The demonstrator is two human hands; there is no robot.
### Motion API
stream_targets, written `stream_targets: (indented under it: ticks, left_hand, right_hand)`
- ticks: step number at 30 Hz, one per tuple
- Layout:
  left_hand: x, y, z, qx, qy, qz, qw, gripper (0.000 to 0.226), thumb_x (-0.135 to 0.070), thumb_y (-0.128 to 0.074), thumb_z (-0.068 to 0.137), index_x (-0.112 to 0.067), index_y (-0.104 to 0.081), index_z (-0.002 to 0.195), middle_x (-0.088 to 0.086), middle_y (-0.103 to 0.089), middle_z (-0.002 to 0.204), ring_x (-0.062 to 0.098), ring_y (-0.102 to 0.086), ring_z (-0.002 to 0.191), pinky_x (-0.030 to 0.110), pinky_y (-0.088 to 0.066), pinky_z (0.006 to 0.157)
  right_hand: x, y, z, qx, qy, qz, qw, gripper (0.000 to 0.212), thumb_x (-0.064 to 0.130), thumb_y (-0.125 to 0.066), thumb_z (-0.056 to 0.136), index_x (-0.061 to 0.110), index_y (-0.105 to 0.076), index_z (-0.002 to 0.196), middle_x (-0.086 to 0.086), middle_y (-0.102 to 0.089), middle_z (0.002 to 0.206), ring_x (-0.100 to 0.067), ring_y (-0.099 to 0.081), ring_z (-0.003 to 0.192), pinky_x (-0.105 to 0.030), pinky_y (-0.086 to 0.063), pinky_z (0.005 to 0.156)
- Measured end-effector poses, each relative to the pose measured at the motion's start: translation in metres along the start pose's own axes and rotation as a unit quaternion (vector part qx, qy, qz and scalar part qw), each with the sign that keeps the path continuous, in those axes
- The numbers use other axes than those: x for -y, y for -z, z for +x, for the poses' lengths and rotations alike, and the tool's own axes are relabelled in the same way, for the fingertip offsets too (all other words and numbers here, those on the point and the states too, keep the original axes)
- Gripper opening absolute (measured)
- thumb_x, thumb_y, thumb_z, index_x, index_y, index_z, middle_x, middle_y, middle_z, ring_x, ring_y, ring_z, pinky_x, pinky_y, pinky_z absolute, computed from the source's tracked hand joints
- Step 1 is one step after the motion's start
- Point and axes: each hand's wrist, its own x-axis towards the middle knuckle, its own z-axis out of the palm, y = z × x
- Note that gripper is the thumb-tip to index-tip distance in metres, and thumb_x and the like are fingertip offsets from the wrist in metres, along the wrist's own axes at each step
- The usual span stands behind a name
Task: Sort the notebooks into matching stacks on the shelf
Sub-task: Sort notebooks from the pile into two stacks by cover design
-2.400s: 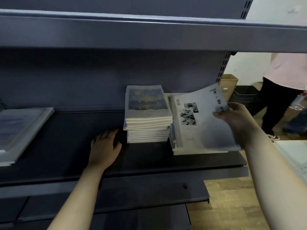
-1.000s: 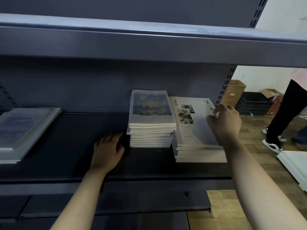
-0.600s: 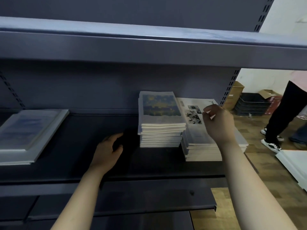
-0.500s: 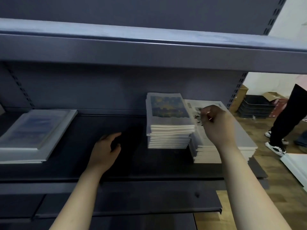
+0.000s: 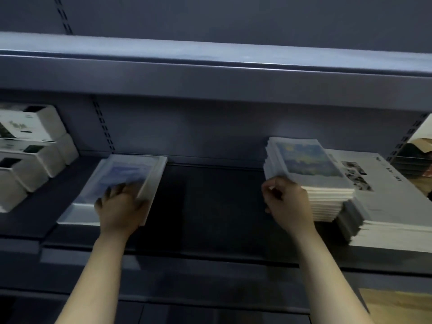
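Three notebook stacks lie on the dark shelf (image 5: 210, 206). A low stack with pale blue covers (image 5: 131, 174) is at the left. My left hand (image 5: 121, 204) rests on its near right corner, fingers spread over the top cover. A taller stack with starry blue-and-yellow covers (image 5: 308, 164) stands at the right. My right hand (image 5: 287, 202) is curled against its near left corner and grips the edges there. Behind and right of it lies a stack with white photo covers (image 5: 385, 202), touching the starry stack.
White boxes (image 5: 30, 148) are piled at the far left of the shelf. An upper shelf (image 5: 210, 66) overhangs close above. Bare shelf lies between the two hands. Wooden floor (image 5: 397, 305) shows at the lower right, and a cardboard box (image 5: 420, 146) beyond the shelf's end.
The view swung left. My left hand left the bare shelf and landed on the pale blue stack. My right hand moved off the white photo stack to the starry stack's left corner.
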Motion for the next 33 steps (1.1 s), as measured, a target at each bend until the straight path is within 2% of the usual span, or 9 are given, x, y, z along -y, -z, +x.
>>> stream_targets:
  ticks: [5,10,13,20,24,27,29,31,33]
  left_hand:
    - [0.023,0.003,0.015,-0.034,0.006,-0.089,0.995,0.037,-0.042,-0.059,0.088,-0.016,-0.067,0.113,0.014,-0.066,0.114,0.036,-0.057,0.111,0.049,-0.043,0.094]
    - [0.045,0.008,0.032,0.003,0.064,-0.002,0.998,0.035,-0.030,-0.054,0.093,-0.008,-0.060,0.120,0.022,-0.056,0.126,0.040,-0.047,0.119,0.053,-0.036,0.099]
    - [0.052,0.017,0.042,0.064,0.117,0.001,0.991,0.062,-0.050,-0.055,0.088,-0.008,-0.046,0.133,0.025,-0.045,0.136,0.045,-0.038,0.125,0.057,-0.031,0.101]
    - [0.069,0.031,0.059,0.100,0.140,-0.047,0.984,0.095,-0.064,-0.075,0.062,-0.003,-0.050,0.132,0.028,-0.045,0.135,0.044,-0.040,0.124,0.049,-0.037,0.099]
    - [0.074,0.029,0.065,0.038,0.087,-0.133,0.987,0.063,-0.038,-0.073,0.078,0.006,-0.054,0.119,0.029,-0.056,0.115,0.046,-0.053,0.109,0.046,-0.045,0.083]
    - [0.069,0.024,0.060,-0.011,0.058,-0.303,0.951,0.038,-0.024,-0.068,0.084,-0.004,-0.050,0.111,0.013,-0.060,0.096,0.034,-0.061,0.083,0.039,-0.050,0.062]
    - [0.059,0.021,0.053,-0.041,0.024,-0.382,0.923,0.031,-0.021,-0.068,0.085,-0.013,-0.050,0.109,0.000,-0.060,0.087,0.016,-0.061,0.075,0.029,-0.045,0.054]
    - [0.043,0.020,0.044,-0.054,-0.009,-0.464,0.884,0.025,-0.018,-0.068,0.086,-0.024,-0.051,0.104,-0.009,-0.062,0.086,0.000,-0.061,0.070,0.027,-0.046,0.057]
    - [0.023,0.017,0.035,-0.017,-0.035,-0.551,0.833,0.025,-0.014,-0.066,0.088,-0.026,-0.051,0.105,0.000,-0.066,0.096,0.008,-0.065,0.080,0.032,-0.053,0.067]
  right_hand:
    - [0.004,-0.033,-0.010,0.032,-0.022,0.003,0.999,0.009,0.012,-0.063,0.090,0.016,-0.070,0.094,0.005,-0.067,0.081,-0.016,-0.067,0.071,-0.039,-0.057,0.070]
    - [0.003,-0.054,-0.016,0.049,-0.044,-0.009,0.998,0.010,0.012,-0.063,0.090,0.017,-0.070,0.095,0.007,-0.066,0.081,-0.015,-0.065,0.074,-0.033,-0.053,0.072]
    - [0.002,-0.063,-0.021,0.046,-0.067,-0.009,0.997,0.010,0.013,-0.064,0.089,0.020,-0.070,0.092,0.008,-0.065,0.077,-0.015,-0.065,0.072,-0.029,-0.051,0.069]
    - [0.000,-0.079,-0.031,0.048,-0.100,0.003,0.994,0.011,0.015,-0.064,0.088,0.026,-0.068,0.087,0.008,-0.067,0.076,-0.016,-0.066,0.071,-0.027,-0.052,0.067]
    - [0.004,-0.081,-0.031,0.056,-0.097,0.005,0.994,0.015,0.014,-0.064,0.088,0.029,-0.066,0.085,0.011,-0.065,0.074,-0.012,-0.065,0.069,-0.023,-0.047,0.063]
    - [0.005,-0.081,-0.028,0.061,-0.104,0.015,0.993,0.013,0.015,-0.064,0.088,0.029,-0.067,0.086,0.010,-0.067,0.076,-0.014,-0.066,0.071,-0.028,-0.052,0.068]
    - [0.005,-0.080,-0.026,0.064,-0.111,0.040,0.991,0.012,0.018,-0.064,0.088,0.030,-0.067,0.086,0.010,-0.068,0.075,-0.011,-0.067,0.066,-0.027,-0.052,0.064]
    - [0.005,-0.080,-0.025,0.077,-0.118,0.083,0.987,0.011,0.022,-0.064,0.090,0.032,-0.067,0.085,0.010,-0.068,0.073,-0.005,-0.067,0.059,-0.025,-0.052,0.059]
    - [0.008,-0.080,-0.024,0.093,-0.127,0.137,0.978,0.007,0.027,-0.065,0.090,0.033,-0.066,0.087,0.008,-0.070,0.076,-0.006,-0.069,0.063,-0.029,-0.056,0.061]
